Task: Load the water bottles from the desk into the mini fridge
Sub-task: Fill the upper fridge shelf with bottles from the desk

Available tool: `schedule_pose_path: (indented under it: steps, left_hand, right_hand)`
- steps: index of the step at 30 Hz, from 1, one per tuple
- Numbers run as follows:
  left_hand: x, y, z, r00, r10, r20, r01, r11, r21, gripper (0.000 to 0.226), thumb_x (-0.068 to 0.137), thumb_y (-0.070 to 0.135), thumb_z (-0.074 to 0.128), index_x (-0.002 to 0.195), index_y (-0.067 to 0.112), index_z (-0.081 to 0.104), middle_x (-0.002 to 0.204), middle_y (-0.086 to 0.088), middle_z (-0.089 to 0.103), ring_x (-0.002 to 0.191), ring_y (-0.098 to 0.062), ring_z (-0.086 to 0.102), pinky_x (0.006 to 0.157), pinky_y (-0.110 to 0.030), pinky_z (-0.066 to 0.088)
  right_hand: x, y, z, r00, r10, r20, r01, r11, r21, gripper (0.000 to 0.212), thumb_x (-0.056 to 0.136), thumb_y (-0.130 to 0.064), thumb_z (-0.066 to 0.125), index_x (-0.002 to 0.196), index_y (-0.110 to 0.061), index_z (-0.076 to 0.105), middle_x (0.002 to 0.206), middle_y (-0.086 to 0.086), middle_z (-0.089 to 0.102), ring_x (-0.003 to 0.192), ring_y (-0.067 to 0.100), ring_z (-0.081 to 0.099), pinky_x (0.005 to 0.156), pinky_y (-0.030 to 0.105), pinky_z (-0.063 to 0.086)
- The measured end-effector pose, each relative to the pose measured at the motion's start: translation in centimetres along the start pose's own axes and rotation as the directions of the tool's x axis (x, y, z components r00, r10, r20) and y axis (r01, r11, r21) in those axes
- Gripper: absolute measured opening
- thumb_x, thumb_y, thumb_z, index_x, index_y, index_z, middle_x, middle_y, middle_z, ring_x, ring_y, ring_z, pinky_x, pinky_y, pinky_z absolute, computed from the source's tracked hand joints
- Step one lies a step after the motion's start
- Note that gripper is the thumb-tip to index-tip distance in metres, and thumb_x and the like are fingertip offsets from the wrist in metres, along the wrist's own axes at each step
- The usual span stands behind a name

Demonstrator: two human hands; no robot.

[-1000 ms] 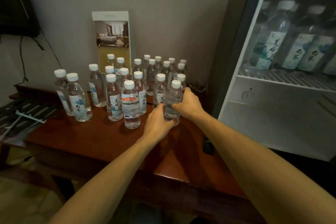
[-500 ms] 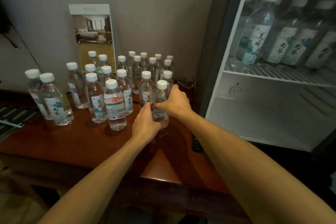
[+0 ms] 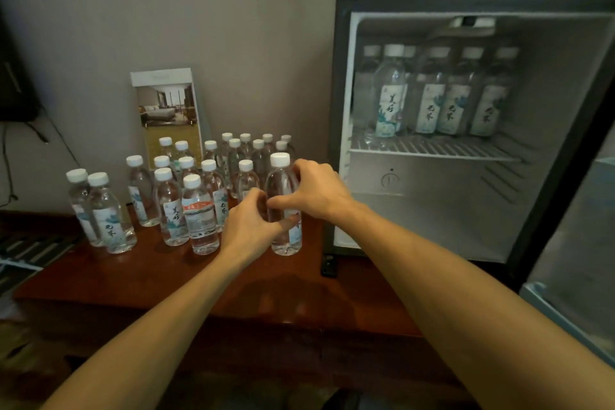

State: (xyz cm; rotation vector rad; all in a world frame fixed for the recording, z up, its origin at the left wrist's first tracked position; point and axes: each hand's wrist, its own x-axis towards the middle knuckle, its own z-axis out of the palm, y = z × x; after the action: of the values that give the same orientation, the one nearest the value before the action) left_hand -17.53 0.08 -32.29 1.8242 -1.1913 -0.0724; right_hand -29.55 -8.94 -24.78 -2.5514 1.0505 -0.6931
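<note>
My left forearm (image 3: 159,319) and right forearm (image 3: 432,263) stretch forward, bare, converging ahead of me. My right hand (image 3: 319,191) sits higher — fingers curled round the back of a bottle (image 3: 281,181), thumb across its front. My left hand (image 3: 248,223) is lower, fingers curled, thumb pressed on the same bottle's lower part.

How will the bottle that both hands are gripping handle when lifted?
The bottle looks full, so it is probably heavy for its size. Its clear plastic wall looks smooth, so it may slip or dent under the right hand and left hand. Tall and narrow, it could tip on the wire shelf.
</note>
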Motion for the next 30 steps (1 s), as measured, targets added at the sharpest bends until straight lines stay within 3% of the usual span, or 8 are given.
schedule_pose_path:
  steps: [7,13,16,19,22,26,28,30]
  left_hand:
    - [-1.8,6.5,-0.2,0.985,0.16,-0.057,-0.165,0.981,-0.1,0.044,0.076,0.054,0.085,0.104,0.027,0.065,0.092,0.017,0.068,0.086,0.002,0.064,0.069,-0.019,0.051]
    - [-0.9,12.3,1.6,0.968,0.247,-0.049,-0.251,0.958,-0.136,0.052,0.074,0.064,0.082,0.11,0.029,0.066,0.093,0.016,0.07,0.088,0.0,0.066,0.077,-0.026,0.058]
    - [0.0,15.1,3.1,0.959,0.282,-0.026,-0.282,0.946,-0.157,0.06,0.074,0.064,0.083,0.119,0.025,0.069,0.098,0.014,0.071,0.092,-0.001,0.066,0.082,-0.029,0.059]
    - [1.4,17.8,4.7,0.958,0.284,-0.032,-0.286,0.945,-0.158,0.058,0.072,0.066,0.083,0.113,0.026,0.071,0.094,0.014,0.07,0.089,-0.003,0.066,0.083,-0.036,0.06]
    - [2.6,20.5,6.3,0.96,0.281,-0.014,-0.28,0.946,-0.163,0.048,0.072,0.062,0.084,0.102,0.026,0.072,0.083,0.013,0.068,0.08,-0.001,0.064,0.074,-0.029,0.057]
    - [4.3,22.9,8.1,0.953,0.303,0.006,-0.297,0.936,-0.191,0.024,0.071,0.051,0.083,0.078,0.034,0.066,0.077,0.013,0.073,0.079,-0.004,0.069,0.072,-0.034,0.058]
    - [5.0,24.0,8.8,0.956,0.295,0.009,-0.285,0.932,-0.225,0.025,0.069,0.051,0.079,0.085,0.034,0.07,0.082,0.014,0.075,0.082,-0.004,0.071,0.075,-0.036,0.06]
    - [5.8,24.8,9.5,0.955,0.296,-0.021,-0.292,0.924,-0.248,0.046,0.069,0.046,0.078,0.111,0.029,0.07,0.093,0.01,0.076,0.088,-0.007,0.072,0.079,-0.039,0.063]
  right_hand:
    - [-4.3,0.6,-7.7,0.993,-0.032,-0.112,0.027,0.998,-0.048,0.058,0.071,-0.071,0.08,0.096,-0.021,0.067,0.083,-0.005,0.07,0.079,0.013,0.066,0.072,0.036,0.058]
    - [-6.2,2.7,-12.7,0.957,0.043,-0.286,-0.056,0.998,-0.037,0.074,0.073,-0.074,0.077,0.12,-0.018,0.069,0.103,0.0,0.074,0.098,0.02,0.069,0.082,0.044,0.06]
    - [-6.3,4.7,-14.3,0.926,0.116,-0.359,-0.099,0.993,0.066,0.082,0.075,-0.068,0.079,0.137,-0.018,0.062,0.117,0.001,0.073,0.106,0.019,0.069,0.085,0.04,0.06]
    - [-6.2,6.9,-15.4,0.878,0.185,-0.441,-0.112,0.976,0.186,0.084,0.076,-0.064,0.08,0.142,-0.016,0.059,0.121,0.002,0.073,0.11,0.019,0.069,0.087,0.039,0.059]
    - [-5.6,8.8,-16.3,0.845,0.254,-0.471,-0.121,0.948,0.293,0.078,0.074,-0.062,0.082,0.135,-0.017,0.064,0.108,-0.001,0.075,0.103,0.018,0.07,0.088,0.043,0.06]
    - [-4.0,11.5,-17.0,0.846,0.339,-0.411,-0.204,0.919,0.339,0.051,0.063,-0.059,0.081,0.094,-0.02,0.069,0.086,-0.004,0.074,0.085,0.019,0.072,0.078,0.046,0.062]
    - [-3.1,12.3,-17.2,0.819,0.376,-0.433,-0.23,0.907,0.352,0.053,0.062,-0.063,0.079,0.092,-0.021,0.068,0.087,-0.003,0.073,0.085,0.021,0.072,0.077,0.047,0.061]
    - [-2.3,12.6,-17.8,0.791,0.387,-0.473,-0.241,0.909,0.34,0.055,0.064,-0.068,0.078,0.094,-0.022,0.067,0.09,-0.003,0.073,0.088,0.023,0.071,0.078,0.046,0.061]
